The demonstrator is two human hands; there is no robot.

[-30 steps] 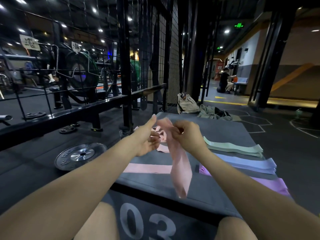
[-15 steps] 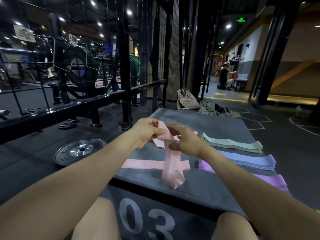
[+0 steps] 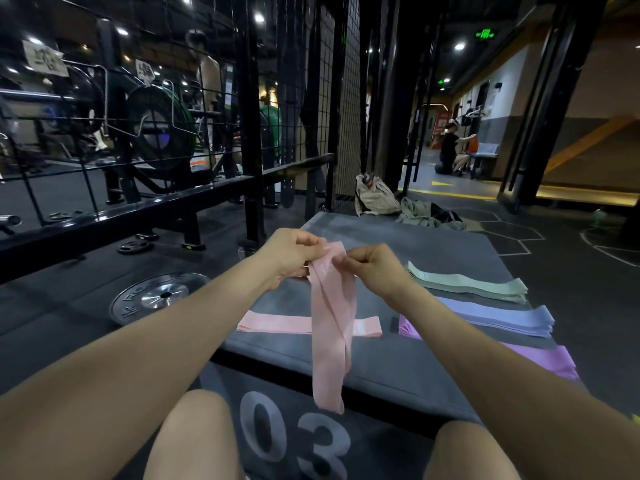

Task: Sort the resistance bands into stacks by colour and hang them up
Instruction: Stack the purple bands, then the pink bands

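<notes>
Both hands up over the mat: left hand [image 3: 289, 252] & right hand [image 3: 375, 268] each pinch the pink band's [image 3: 330, 327] top, rest dangling below; pink stack [image 3: 277, 323] lies under them.

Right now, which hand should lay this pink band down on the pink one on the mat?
Left, probably. The left hand grips the held pink band on the side of the flat pink band; the right hand sits over the green stack.
</notes>
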